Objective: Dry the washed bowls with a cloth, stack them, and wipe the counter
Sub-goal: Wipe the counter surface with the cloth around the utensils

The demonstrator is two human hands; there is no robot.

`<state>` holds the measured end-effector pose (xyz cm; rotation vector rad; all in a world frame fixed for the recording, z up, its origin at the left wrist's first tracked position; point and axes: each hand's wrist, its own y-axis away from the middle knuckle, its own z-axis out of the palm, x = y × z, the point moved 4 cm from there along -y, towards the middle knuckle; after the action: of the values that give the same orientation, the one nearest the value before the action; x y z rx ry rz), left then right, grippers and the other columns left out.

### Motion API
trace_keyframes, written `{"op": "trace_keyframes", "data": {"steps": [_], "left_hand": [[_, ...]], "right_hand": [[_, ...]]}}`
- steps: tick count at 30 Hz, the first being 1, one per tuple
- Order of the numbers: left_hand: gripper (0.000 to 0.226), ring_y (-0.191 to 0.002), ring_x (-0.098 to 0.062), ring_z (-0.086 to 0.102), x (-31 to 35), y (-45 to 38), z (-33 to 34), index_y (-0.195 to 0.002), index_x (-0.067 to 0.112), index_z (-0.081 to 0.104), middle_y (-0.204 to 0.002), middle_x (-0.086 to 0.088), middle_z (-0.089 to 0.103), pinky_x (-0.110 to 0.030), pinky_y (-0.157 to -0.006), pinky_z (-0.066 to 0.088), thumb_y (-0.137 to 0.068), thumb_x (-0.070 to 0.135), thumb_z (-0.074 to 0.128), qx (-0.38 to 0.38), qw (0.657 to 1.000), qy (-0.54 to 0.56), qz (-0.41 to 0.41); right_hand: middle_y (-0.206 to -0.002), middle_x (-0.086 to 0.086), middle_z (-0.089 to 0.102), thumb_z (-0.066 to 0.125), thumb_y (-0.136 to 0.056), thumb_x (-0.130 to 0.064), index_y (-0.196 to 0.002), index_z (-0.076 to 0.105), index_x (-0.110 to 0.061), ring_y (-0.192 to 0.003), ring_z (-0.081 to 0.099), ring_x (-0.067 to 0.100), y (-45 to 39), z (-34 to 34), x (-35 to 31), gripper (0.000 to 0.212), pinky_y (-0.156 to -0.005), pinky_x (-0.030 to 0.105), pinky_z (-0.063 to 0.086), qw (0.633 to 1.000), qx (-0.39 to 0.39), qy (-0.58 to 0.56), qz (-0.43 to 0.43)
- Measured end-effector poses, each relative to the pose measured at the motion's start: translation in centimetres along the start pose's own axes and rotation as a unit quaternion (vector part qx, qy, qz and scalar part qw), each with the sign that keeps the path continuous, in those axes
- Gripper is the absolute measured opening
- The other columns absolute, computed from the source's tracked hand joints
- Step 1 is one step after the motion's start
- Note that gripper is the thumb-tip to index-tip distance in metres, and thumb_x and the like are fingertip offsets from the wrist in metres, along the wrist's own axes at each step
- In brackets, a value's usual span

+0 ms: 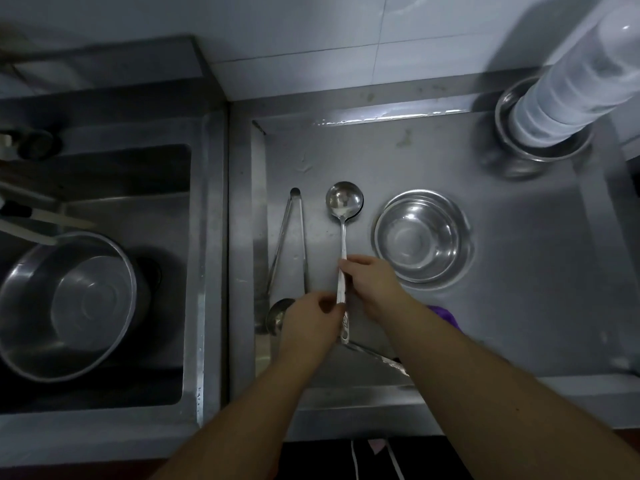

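Both forearms are seen reaching in from the bottom edge, and between the hands a long-handled stainless steel ladle (343,216) is held over the steel counter (519,271). Its handle is pinched low down by the left hand (310,323), whose fingers are curled round it, and gripped higher up by the right hand (372,282), fingers closed on the shaft; the bowl of the ladle points away from the person.

Just to the right, a nest of shiny stainless steel bowls (420,237) is stacked upright on the counter, so the drying and stacking appear largely done there. A large steel basin (69,303) is left in the sink (194,237) on the left, with a knife-like utensil lying above it. A purple cloth (446,315) is partly hidden beneath the right forearm, and neither hand is on it. Whether the counter has been wiped cannot be told; a wet glint is seen along its back edge, so that step is judged still open.

Steel tongs (294,237) lie beside the ladle, a second ladle (277,315) is partly covered by the left hand, and a tall stack of translucent plastic cups (571,81) stands in a steel bowl at the far right corner.
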<state>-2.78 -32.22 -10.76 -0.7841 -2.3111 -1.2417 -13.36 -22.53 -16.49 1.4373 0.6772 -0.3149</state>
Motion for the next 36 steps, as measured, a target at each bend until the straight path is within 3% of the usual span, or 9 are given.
{"op": "trace_keyframes", "data": {"steps": [4,8,11,15,19,23,26,29,36], "left_hand": [[0.021,-0.086,-0.007,0.075,1.4,1.0,2.5,-0.11,0.028,0.081,-0.095,0.011,0.08,-0.037,-0.085,0.063,-0.091,0.025,0.073,-0.048,0.999,0.023,-0.012],[0.007,-0.073,-0.002,0.074,3.8,2.2,7.0,-0.094,0.029,0.082,-0.082,0.012,0.08,-0.023,-0.068,0.059,-0.09,0.028,0.076,-0.106,0.994,-0.003,0.006],[0.011,-0.063,-0.003,0.072,6.3,3.2,11.3,-0.078,0.028,0.079,-0.072,0.012,0.078,-0.021,-0.058,0.057,-0.089,0.026,0.077,-0.153,0.988,0.003,0.009],[0.014,-0.072,-0.013,0.075,9.7,3.8,17.2,-0.075,0.028,0.078,-0.075,0.007,0.078,-0.036,-0.075,0.063,-0.088,0.023,0.074,-0.177,0.983,-0.024,0.026],[0.01,-0.086,-0.027,0.076,12.1,4.1,22.5,-0.086,0.015,0.081,-0.083,-0.004,0.08,-0.047,-0.088,0.061,-0.091,0.018,0.073,-0.197,0.978,-0.047,0.043],[0.024,-0.08,-0.019,0.076,13.4,4.2,26.3,-0.067,0.029,0.072,-0.075,0.005,0.078,-0.045,-0.087,0.061,-0.089,0.02,0.076,-0.192,0.979,-0.057,0.039],[0.018,-0.086,-0.023,0.077,13.9,4.1,28.6,-0.073,0.029,0.074,-0.082,0.001,0.08,-0.046,-0.09,0.061,-0.089,0.02,0.079,-0.197,0.979,-0.042,0.016],[0.007,-0.088,-0.023,0.076,14.2,4.1,30.2,-0.083,0.024,0.078,-0.084,0.002,0.079,-0.047,-0.092,0.06,-0.09,0.022,0.078,-0.197,0.979,-0.048,0.006],[0.005,-0.085,-0.022,0.075,14.4,3.4,32.1,-0.087,0.023,0.078,-0.081,0.002,0.078,-0.045,-0.091,0.061,-0.09,0.027,0.076,-0.175,0.982,-0.062,-0.034]], "right_hand": [[-0.095,0.02,0.08,0.073,-0.096,-0.01,-0.086,0.081,-0.015,-0.087,0.077,0.031,1.4,-4.3,-0.2,0.013,-0.086,0.047,0.065,1.0,-0.004,-0.022,-0.011],[-0.087,0.004,0.082,0.073,-0.098,-0.013,-0.095,0.083,-0.02,-0.079,0.077,0.018,2.5,-10.5,0.5,0.013,-0.071,0.029,0.061,0.999,0.008,-0.049,-0.007],[-0.082,0.003,0.08,0.074,-0.098,-0.013,-0.098,0.083,-0.015,-0.076,0.074,0.017,2.9,-16.0,0.8,0.009,-0.067,0.025,0.058,0.998,0.039,-0.048,-0.014],[-0.081,0.013,0.076,0.07,-0.099,-0.009,-0.081,0.083,-0.012,-0.072,0.07,0.022,3.0,-22.8,0.8,0.022,-0.067,0.032,0.063,0.996,0.056,-0.061,-0.017],[-0.081,0.011,0.081,0.069,-0.099,-0.003,-0.093,0.081,-0.006,-0.07,0.079,0.02,2.6,-28.5,1.3,0.014,-0.06,0.026,0.062,0.991,0.082,-0.109,-0.001],[-0.09,0.014,0.081,0.072,-0.097,-0.005,-0.093,0.082,-0.008,-0.085,0.077,0.028,1.4,-32.8,2.1,0.011,-0.084,0.039,0.064,0.99,0.111,-0.089,0.001],[-0.079,0.006,0.08,0.073,-0.096,-0.007,-0.076,0.083,-0.019,-0.074,0.072,0.02,0.4,-35.0,2.5,0.025,-0.074,0.032,0.061,0.992,0.107,-0.06,0.0],[-0.083,0.01,0.08,0.073,-0.095,-0.01,-0.072,0.085,-0.027,-0.074,0.071,0.018,-0.4,-36.1,2.6,0.032,-0.075,0.033,0.06,0.995,0.089,-0.035,-0.004],[-0.076,-0.006,0.076,0.076,-0.092,-0.022,-0.08,0.078,-0.024,-0.077,0.072,0.015,-1.4,-37.0,1.4,0.012,-0.075,0.034,0.059,0.985,0.126,0.112,-0.043]]}}
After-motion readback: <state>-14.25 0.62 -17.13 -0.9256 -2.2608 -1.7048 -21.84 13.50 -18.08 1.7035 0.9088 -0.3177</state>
